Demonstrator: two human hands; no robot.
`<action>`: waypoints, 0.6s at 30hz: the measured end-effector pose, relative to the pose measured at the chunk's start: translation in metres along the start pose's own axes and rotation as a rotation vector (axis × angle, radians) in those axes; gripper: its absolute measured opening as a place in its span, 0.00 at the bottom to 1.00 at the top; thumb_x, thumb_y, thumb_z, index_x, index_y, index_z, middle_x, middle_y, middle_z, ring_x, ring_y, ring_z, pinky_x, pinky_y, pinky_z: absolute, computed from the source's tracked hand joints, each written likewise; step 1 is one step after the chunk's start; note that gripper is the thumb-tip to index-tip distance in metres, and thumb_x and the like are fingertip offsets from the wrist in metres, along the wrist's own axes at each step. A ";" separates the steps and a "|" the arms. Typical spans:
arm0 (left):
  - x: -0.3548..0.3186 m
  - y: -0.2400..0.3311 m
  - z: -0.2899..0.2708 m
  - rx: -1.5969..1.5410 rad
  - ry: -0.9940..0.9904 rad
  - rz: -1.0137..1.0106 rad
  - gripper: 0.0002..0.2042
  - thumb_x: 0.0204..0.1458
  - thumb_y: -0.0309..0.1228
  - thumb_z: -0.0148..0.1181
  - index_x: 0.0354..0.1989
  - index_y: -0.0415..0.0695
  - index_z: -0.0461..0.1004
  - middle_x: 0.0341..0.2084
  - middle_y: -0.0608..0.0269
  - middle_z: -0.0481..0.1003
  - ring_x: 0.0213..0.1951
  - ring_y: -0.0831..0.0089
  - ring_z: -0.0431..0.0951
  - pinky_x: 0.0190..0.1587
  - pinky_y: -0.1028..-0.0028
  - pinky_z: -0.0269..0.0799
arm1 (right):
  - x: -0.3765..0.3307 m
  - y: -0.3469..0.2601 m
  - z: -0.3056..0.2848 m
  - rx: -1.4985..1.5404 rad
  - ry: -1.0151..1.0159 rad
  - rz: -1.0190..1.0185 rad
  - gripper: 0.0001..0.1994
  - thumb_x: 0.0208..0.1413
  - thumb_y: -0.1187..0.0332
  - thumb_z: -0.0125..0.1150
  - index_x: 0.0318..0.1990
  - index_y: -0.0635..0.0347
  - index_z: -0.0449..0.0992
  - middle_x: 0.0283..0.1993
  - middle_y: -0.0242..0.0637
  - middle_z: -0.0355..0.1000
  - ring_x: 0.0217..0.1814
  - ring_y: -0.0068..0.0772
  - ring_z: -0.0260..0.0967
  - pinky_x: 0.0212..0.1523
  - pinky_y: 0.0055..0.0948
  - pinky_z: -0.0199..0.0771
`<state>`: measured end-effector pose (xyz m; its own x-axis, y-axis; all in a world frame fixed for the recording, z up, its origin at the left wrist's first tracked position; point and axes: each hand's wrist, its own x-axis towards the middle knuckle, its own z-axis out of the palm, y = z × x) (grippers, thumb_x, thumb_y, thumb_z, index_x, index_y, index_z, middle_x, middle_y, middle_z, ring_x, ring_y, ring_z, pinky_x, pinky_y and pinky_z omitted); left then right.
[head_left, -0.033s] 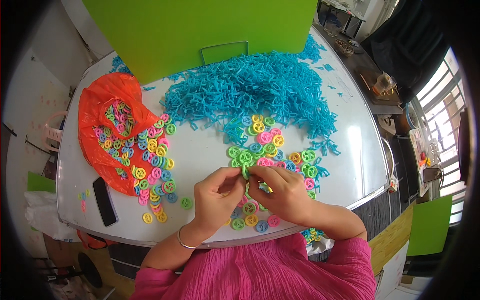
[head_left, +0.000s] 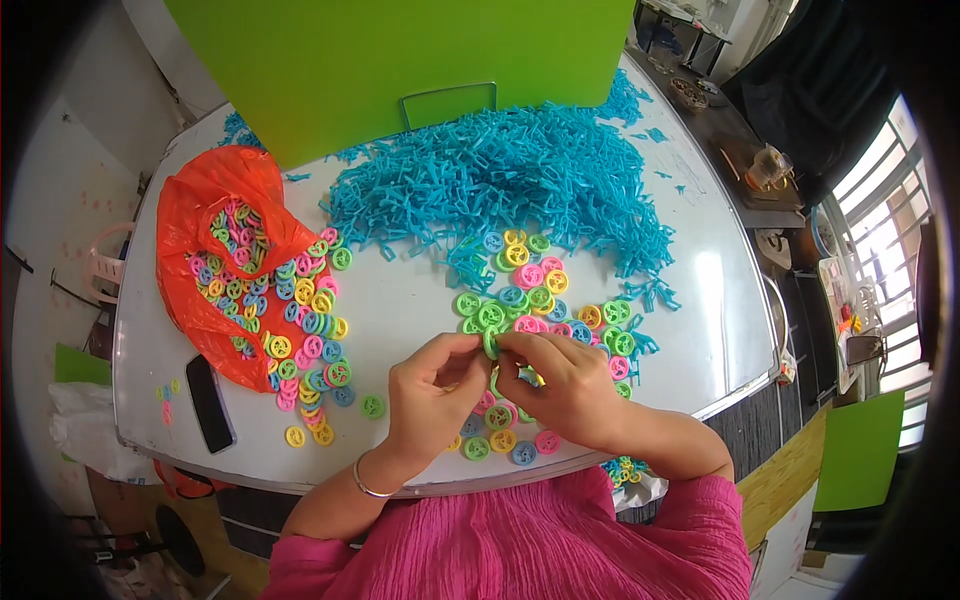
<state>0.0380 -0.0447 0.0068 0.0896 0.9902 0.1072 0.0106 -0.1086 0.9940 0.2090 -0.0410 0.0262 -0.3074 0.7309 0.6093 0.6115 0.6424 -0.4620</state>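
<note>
Near the table's front edge, my left hand [head_left: 437, 385] and my right hand [head_left: 562, 378] meet with their fingers closed. Between their fingertips is a small green plastic wheel [head_left: 491, 343], held edge-on and gripped from both sides. Whether a second piece is fitted to it is too small to tell. Loose spoked wheels in pink, yellow, blue and green lie around and beneath my hands, such as a green wheel [head_left: 475, 447] and a blue wheel [head_left: 524, 453]. Beyond them spreads a big heap of small blue plastic clips [head_left: 500, 175], some straggling down among the wheels.
A red plastic bag [head_left: 190, 190] lies at left, spilling more wheels onto the white table [head_left: 390, 290]. A black phone [head_left: 210, 405] rests near the left front edge. A green board [head_left: 400, 60] with a wire handle [head_left: 450, 90] stands at the back, behind the heap.
</note>
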 end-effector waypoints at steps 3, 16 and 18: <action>0.004 0.007 -0.008 -0.134 -0.057 -0.087 0.09 0.51 0.18 0.60 0.42 0.34 0.74 0.32 0.62 0.79 0.35 0.79 0.79 0.38 0.80 0.77 | 0.002 -0.001 -0.002 0.013 -0.012 -0.010 0.13 0.43 0.79 0.66 0.39 0.63 0.75 0.30 0.37 0.76 0.26 0.31 0.75 0.24 0.26 0.75; 0.013 0.011 -0.026 -0.423 -0.193 -0.196 0.09 0.53 0.18 0.59 0.42 0.34 0.72 0.35 0.59 0.78 0.37 0.74 0.79 0.41 0.76 0.78 | 0.007 -0.003 -0.008 0.217 -0.071 -0.101 0.19 0.46 0.83 0.64 0.49 0.68 0.74 0.35 0.45 0.75 0.31 0.36 0.75 0.28 0.28 0.75; 0.014 0.017 -0.028 -0.393 -0.229 -0.181 0.09 0.53 0.19 0.60 0.42 0.34 0.73 0.35 0.59 0.78 0.37 0.74 0.80 0.41 0.76 0.78 | 0.008 -0.004 -0.015 0.257 -0.081 -0.084 0.18 0.46 0.84 0.63 0.48 0.68 0.75 0.33 0.44 0.75 0.30 0.36 0.75 0.28 0.28 0.74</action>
<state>0.0113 -0.0300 0.0262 0.3382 0.9405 -0.0317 -0.3265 0.1489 0.9334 0.2146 -0.0417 0.0422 -0.4127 0.6821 0.6037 0.3798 0.7313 -0.5666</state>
